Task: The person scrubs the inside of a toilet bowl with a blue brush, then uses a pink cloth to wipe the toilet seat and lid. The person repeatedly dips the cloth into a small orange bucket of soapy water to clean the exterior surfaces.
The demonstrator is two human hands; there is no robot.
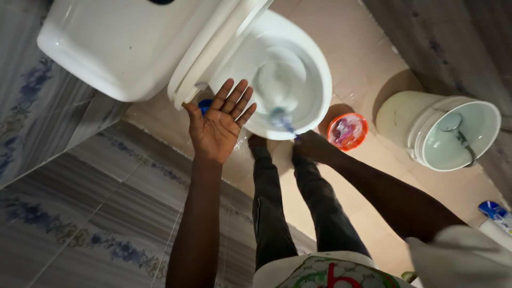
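Observation:
I stand over a white toilet bowl with its lid raised against the tank. My left hand is held out in the air next to the lid's edge, palm showing and fingers spread, holding nothing. My right hand is at the front rim of the bowl, closed around the handle of a toilet brush. The brush reaches into the bowl and is blurred by motion. My two legs in dark trousers stand right in front of the bowl.
A white bucket with a scoop inside stands on the tan floor right of the toilet. Between them sits a small orange tub. A blue object shows behind my left hand. A white and blue bottle is at far right. Tiled walls close in left and right.

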